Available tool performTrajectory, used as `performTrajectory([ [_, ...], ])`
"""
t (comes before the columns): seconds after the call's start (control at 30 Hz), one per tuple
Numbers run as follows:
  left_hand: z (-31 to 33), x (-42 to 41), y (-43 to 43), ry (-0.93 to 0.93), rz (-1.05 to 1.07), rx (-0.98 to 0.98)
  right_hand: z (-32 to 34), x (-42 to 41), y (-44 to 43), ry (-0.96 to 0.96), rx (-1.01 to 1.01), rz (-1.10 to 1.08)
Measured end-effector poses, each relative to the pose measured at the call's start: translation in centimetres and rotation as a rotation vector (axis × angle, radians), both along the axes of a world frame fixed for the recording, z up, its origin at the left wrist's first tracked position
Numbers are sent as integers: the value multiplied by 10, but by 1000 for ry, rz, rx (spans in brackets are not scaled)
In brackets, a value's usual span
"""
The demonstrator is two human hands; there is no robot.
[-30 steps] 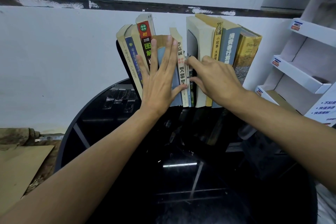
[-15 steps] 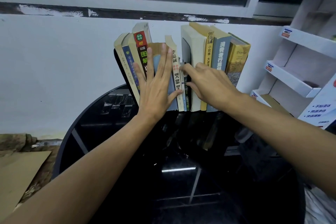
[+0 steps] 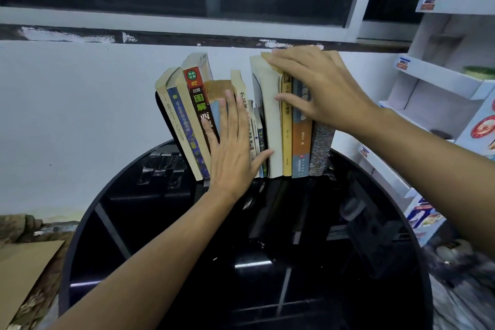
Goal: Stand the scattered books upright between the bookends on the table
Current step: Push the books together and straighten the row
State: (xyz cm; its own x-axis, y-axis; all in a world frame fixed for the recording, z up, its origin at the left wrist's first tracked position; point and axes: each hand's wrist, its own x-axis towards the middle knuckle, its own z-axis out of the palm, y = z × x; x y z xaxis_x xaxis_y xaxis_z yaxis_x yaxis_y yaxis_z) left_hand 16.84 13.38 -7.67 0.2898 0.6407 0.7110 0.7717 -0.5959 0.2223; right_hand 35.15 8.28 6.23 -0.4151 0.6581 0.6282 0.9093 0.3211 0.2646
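Since a second ago our right hand [image 3: 321, 88] has risen from the gap to the top of the books [image 3: 301, 142], its grip curled over their upper edges. Our left hand [image 3: 233, 153] presses flat, fingers straight, on the left spines. All stand on the desk [image 3: 160, 222], the leftmost leaning against a black bookend [image 3: 162, 112].
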Motion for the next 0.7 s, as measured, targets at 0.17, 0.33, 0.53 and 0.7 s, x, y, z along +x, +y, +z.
performTrajectory([
  [0.17,-1,2,3,3,15,15,-7,6,7,27,-21,-11],
  [0.33,-2,4,5,6,33,32,-13,7,13,84,-8,5],
  [0.53,-3,6,7,6,62,50,-16,8,16,113,4,14],
  [0.7,-5,9,9,7,93,70,-19,8,17,127,16,15],
])
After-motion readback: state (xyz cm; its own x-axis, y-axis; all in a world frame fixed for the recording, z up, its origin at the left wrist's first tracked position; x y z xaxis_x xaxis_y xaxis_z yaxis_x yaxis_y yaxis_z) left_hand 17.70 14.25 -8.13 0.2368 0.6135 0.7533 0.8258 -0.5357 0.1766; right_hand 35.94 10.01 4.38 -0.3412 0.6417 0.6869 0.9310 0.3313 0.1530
